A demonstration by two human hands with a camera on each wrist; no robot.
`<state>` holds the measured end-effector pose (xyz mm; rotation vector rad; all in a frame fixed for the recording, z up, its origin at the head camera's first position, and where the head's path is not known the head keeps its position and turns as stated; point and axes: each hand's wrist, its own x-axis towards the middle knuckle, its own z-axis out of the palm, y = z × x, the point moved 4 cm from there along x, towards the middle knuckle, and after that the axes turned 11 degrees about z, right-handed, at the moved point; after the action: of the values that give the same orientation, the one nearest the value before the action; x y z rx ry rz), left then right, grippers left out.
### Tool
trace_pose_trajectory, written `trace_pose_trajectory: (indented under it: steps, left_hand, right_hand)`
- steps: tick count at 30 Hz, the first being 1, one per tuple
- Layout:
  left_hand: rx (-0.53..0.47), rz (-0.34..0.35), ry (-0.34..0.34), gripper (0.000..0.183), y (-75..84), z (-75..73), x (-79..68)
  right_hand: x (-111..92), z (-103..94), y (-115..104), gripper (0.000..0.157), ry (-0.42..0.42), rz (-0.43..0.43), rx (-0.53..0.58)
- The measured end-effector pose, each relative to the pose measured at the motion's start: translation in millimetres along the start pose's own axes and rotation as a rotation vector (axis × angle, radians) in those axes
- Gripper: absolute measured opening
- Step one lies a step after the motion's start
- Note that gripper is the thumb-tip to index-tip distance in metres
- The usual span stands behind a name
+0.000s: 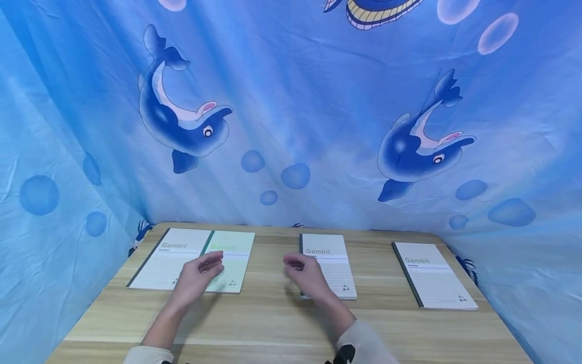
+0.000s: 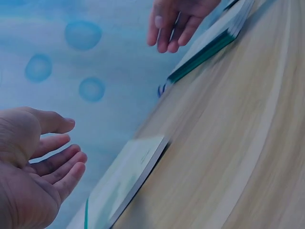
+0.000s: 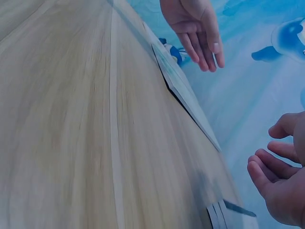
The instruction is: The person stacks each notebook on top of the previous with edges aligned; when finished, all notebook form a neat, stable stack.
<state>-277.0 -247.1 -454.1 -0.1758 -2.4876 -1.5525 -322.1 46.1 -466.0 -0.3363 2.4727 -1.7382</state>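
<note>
A person's two bare hands hang over a pale wood-grained table (image 1: 268,318), above four notebook places. The right hand (image 1: 310,279) is half open, fingers softly bent and thumb apart, holding nothing. The left hand (image 1: 195,279) mirrors it, equally loose and without a grip on anything.

The key relation is at the centre. A white paper notebook with a dark green spine (image 1: 334,265) lies below the right hand and mostly to its right, clearly nearer to that hand than to the left. Its long axis runs away from the person, spine on its left side, and in the head view the right hand hides part of that spine. It looks thick, perhaps several notebooks stacked, though the slanted wrist views make the count uncertain.

Below the left hand is a pale green notebook with a green spine (image 1: 234,265). To its left, edge to edge or slightly overlapped, is a white notebook with a black spine (image 1: 156,265). Well apart at the far right lies a lone white notebook with a dark spine (image 1: 434,278), its far end slanting left, near the table's right edge.

Bare wood separates the pale green notebook from the central one, and the central one from the lone one; a wider bare strip runs nearest the person. Behind the table's far edge hangs a blue fabric backdrop printed with dolphins (image 1: 309,111).
</note>
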Motion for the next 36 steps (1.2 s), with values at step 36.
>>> trace_pose_trajectory:
  steps: [36]
  left_hand:
    - [0.189, -0.215, 0.064, 0.049, -52.6, -38.9, -1.1]
  right_hand:
    - [12, 99.4, 2, 0.040, -0.078, 0.177, 0.178]
